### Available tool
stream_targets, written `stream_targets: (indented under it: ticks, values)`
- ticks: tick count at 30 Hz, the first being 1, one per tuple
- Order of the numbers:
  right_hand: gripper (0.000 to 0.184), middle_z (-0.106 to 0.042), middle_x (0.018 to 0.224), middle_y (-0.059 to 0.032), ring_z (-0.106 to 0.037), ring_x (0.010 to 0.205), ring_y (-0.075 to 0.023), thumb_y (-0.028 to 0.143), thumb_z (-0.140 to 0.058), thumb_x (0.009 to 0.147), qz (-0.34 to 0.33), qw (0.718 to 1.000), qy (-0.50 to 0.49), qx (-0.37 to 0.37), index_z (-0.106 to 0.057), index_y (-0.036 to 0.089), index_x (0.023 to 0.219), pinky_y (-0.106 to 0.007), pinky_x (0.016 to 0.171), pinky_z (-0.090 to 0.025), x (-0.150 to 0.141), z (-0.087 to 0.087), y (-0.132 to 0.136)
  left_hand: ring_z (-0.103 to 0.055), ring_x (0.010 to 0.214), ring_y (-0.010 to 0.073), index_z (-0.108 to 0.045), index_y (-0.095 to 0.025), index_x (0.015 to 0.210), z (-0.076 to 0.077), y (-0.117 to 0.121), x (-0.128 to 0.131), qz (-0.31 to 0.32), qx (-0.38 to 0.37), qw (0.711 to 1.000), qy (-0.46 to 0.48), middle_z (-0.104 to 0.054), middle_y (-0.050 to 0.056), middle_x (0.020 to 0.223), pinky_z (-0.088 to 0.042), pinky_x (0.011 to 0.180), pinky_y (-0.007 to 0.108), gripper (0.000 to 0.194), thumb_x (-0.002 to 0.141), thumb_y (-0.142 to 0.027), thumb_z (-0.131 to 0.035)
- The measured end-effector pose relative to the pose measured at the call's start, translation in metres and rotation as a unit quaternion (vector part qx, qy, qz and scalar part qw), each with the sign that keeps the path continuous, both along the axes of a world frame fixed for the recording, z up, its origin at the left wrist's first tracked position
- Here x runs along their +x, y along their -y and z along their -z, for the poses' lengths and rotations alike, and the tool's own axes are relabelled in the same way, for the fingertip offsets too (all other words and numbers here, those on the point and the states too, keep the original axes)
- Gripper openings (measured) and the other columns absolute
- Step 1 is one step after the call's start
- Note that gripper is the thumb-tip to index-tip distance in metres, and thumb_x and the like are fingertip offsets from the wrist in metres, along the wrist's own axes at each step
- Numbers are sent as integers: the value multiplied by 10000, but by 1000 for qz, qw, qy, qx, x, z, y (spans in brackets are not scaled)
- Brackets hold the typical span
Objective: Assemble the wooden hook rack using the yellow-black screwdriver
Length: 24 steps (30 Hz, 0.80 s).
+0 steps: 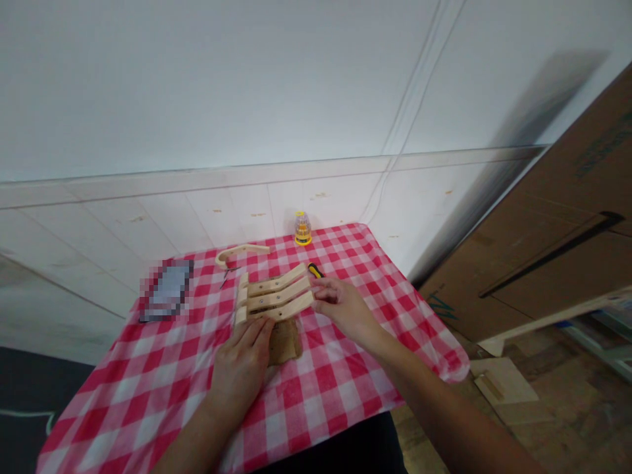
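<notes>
Three pale curved wooden strips (277, 301) lie side by side on a piece of brown cardboard (285, 342), with small dark holes or screws along them. My left hand (241, 359) rests over the nearest strip near its left end, fingers together and bent onto the wood. At the right ends of the strips, my right hand (338, 306) has its thumb and fingers closed around the wood. Just beyond those fingers lies a screwdriver with a yellow and black handle (315, 270). A separate hooked wooden piece (247, 250) lies behind the strips.
A red-and-white checked cloth (345, 388) covers the table, which stands against a white wall. A clear-and-yellow container (303, 229) stands at the back. Small metal pieces (228, 273) lie near the hook. A dark-edged, blurred-out item (168, 289) is at left. Large cardboard (543, 243) stands right.
</notes>
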State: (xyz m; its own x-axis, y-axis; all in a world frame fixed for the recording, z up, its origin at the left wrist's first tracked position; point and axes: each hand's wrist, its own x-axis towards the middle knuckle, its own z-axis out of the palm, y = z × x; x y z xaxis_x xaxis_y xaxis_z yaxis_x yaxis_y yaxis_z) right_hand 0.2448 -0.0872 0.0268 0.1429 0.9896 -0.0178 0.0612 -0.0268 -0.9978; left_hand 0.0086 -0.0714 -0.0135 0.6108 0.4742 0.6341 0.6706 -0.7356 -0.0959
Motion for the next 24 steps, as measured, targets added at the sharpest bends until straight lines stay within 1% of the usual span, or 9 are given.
stream_targets:
  ticks: [4,7,9,13,15,20,24]
  values:
    - [387,-812,936,-24,-760,882,-225,143,-701,806,-37,999,-1,16,-745,244,1177,-366,844,-562,0,-1,0,-727,971,255,-702,-84,1109,1,-1,-1,-3,8,1000,-1,-774,137,1077,-585,844,348,278,948,-41,-479]
    - [382,-813,911,-28,-763,863,-229,143,-708,789,-33,999,11,12,-741,226,1160,-374,836,-568,1,-2,-1,-732,971,249,-703,-93,1106,2,-1,-1,-4,14,1000,1,-777,129,1070,-587,845,341,288,961,-53,-457]
    - [347,-813,908,-32,-762,856,-227,130,-711,764,-19,1000,18,10,-743,214,1100,-369,826,-569,1,-3,-1,-734,971,247,-705,-93,1111,2,-1,-1,-4,14,1000,-1,-779,127,1069,-590,852,343,298,964,-57,-448]
    - [187,-814,915,-31,-769,884,-226,124,-701,744,-10,1000,15,7,-721,220,904,-365,843,-576,0,-7,1,-736,975,253,-714,-94,1102,3,0,0,-15,10,1000,1,-780,135,1069,-596,858,363,324,946,-43,-434]
    - [155,-815,915,-27,-775,895,-226,127,-691,754,-15,1000,9,4,-704,227,871,-367,854,-583,-1,-10,2,-735,988,264,-715,-97,1099,5,1,1,-21,1,1000,3,-777,142,1081,-600,864,377,319,934,-44,-447]
    - [175,-818,928,-27,-779,938,-234,153,-682,787,-27,999,39,-16,-704,242,937,-374,867,-594,1,-16,5,-730,1020,269,-699,-94,1136,11,1,1,-7,-6,1000,25,-771,149,1110,-603,891,389,323,938,-40,-450]
    - [169,-820,1012,-59,-774,998,-251,242,-674,847,-42,997,60,-13,-713,240,1012,-400,896,-604,3,-21,7,-736,1008,240,-687,-92,1161,12,2,0,-4,1,1000,28,-774,137,1115,-602,902,371,341,956,-41,-418]
